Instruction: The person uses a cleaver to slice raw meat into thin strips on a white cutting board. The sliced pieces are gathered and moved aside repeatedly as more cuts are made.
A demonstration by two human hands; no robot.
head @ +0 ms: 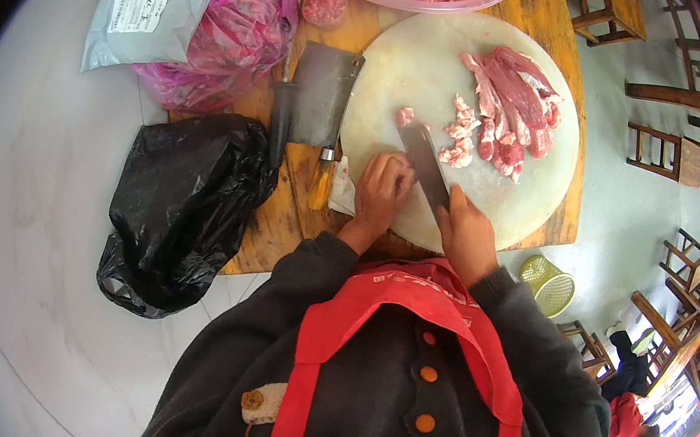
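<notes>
My right hand (468, 235) grips the handle of a broad-bladed kitchen knife (424, 162), its blade slanting up and left over a round, pale cutting board (399, 58). Beside the blade, my left hand (384, 186) has its fingers curled over a piece of meat that they mostly hide. A small cut piece of meat (404, 116) lies at the knife's tip. Right of the blade sits a small heap of fatty meat bits (460, 133). Farther right are several long strips of raw red meat (514, 101).
A cleaver (324, 94) lies left of the board, near a black-handled tool (281, 115). Chopped meat fills a pink basin (413, 5) behind. Pink (243, 22) and black plastic bags (184, 202) crowd the wooden table's left side. A yellow-green basket (547, 286) stands on the floor.
</notes>
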